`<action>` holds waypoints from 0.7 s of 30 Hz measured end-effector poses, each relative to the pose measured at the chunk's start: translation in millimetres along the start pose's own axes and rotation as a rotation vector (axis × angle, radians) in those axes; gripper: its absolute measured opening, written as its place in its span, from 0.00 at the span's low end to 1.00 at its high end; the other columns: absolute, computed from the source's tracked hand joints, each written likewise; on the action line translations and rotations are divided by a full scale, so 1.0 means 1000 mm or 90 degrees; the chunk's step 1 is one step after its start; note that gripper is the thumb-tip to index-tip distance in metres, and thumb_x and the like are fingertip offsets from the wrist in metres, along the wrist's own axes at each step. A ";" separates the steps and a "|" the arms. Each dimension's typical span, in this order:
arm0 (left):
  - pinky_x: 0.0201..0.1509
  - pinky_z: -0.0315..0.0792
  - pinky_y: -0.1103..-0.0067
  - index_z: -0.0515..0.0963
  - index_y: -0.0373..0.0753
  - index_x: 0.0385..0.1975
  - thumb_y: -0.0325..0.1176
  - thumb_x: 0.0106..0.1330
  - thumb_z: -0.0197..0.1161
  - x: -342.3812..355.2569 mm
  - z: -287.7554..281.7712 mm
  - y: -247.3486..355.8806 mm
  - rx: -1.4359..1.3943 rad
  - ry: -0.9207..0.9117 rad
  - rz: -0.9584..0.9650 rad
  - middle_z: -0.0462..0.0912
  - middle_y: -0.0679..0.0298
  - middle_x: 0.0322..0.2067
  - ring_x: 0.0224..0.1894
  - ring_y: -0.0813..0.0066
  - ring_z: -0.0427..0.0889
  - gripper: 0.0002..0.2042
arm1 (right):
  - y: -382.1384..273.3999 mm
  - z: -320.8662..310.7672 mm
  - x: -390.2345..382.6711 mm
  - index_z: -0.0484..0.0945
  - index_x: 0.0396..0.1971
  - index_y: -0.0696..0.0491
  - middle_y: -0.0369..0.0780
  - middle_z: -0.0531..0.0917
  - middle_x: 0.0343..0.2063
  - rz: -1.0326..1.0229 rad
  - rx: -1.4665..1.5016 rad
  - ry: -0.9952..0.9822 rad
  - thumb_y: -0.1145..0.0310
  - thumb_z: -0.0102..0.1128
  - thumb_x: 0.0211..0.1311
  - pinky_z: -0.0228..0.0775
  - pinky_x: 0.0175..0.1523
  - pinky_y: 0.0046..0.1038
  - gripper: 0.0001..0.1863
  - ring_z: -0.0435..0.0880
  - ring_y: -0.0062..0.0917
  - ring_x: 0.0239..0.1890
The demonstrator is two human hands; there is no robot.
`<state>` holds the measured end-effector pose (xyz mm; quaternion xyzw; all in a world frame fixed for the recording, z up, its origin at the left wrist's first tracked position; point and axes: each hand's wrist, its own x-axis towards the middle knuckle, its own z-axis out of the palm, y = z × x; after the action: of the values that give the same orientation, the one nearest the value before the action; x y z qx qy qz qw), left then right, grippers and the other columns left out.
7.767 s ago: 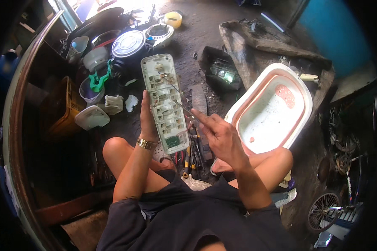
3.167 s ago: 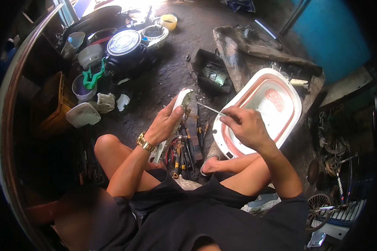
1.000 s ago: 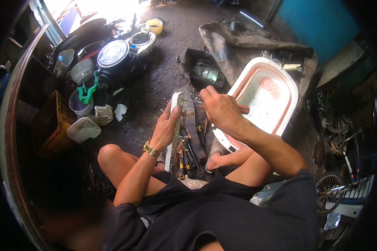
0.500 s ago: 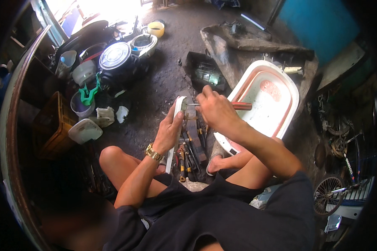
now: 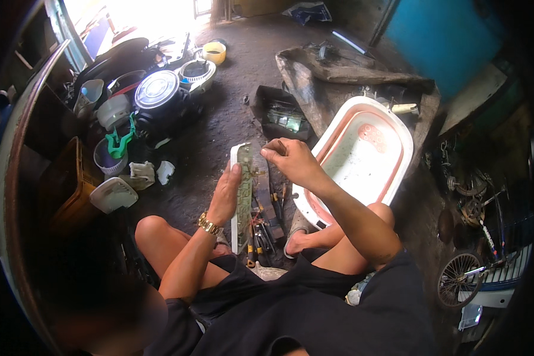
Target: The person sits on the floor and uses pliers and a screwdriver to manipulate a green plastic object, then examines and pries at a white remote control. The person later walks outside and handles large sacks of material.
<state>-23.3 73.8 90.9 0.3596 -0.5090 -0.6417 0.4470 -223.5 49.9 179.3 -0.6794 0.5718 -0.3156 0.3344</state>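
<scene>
My left hand point(image 5: 224, 193), below a gold watch, is closed around a long narrow white plastic casing point(image 5: 234, 228). A greenish circuit board point(image 5: 244, 199) shows in its face, turned toward the right. My right hand point(image 5: 293, 160) is held just right of the casing's top end, thumb and fingers pinched together. A small dark bit shows at those fingers, too little to name. Below, several hand tools with black and yellow handles point(image 5: 261, 240) lie on the ground between my feet, partly hidden by the casing.
A white and pink plastic tub point(image 5: 406, 142) stands at my right. Beyond my hands is a dark open bag point(image 5: 261, 107) with circuit boards in it. Tubs, a lidded pot point(image 5: 157, 89) and an orange crate point(image 5: 65, 184) crowd the left. A spoked wheel point(image 5: 460, 279) is far right.
The casing has turned, so its green board now faces more into view. My right hand has shifted slightly left and down; the red-handled screwdriver it held no longer shows.
</scene>
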 end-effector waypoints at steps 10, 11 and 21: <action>0.64 0.66 0.72 0.58 0.38 0.71 0.56 0.76 0.46 -0.003 0.004 0.002 0.150 0.027 0.089 0.76 0.54 0.59 0.60 0.67 0.74 0.33 | 0.001 0.017 0.009 0.84 0.35 0.61 0.45 0.86 0.28 -0.023 0.083 -0.008 0.66 0.66 0.58 0.75 0.39 0.28 0.13 0.85 0.26 0.31; 0.62 0.68 0.73 0.60 0.37 0.70 0.56 0.76 0.46 -0.003 0.006 0.001 0.146 0.047 0.108 0.77 0.54 0.58 0.58 0.68 0.76 0.33 | -0.002 0.015 0.008 0.84 0.35 0.62 0.42 0.87 0.29 -0.008 0.068 -0.018 0.67 0.66 0.59 0.74 0.40 0.25 0.12 0.84 0.22 0.32; 0.41 0.82 0.75 0.75 0.35 0.55 0.65 0.72 0.42 -0.001 -0.011 0.021 -0.343 0.072 -0.120 0.84 0.59 0.42 0.35 0.71 0.85 0.35 | -0.048 -0.056 0.008 0.81 0.42 0.53 0.31 0.76 0.23 -0.158 0.021 0.275 0.73 0.64 0.61 0.62 0.27 0.19 0.09 0.71 0.11 0.23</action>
<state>-8.5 69.2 108.9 0.3091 -0.2588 -0.7713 0.4925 -240.2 43.1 251.3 -0.6559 0.5371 -0.5011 0.1742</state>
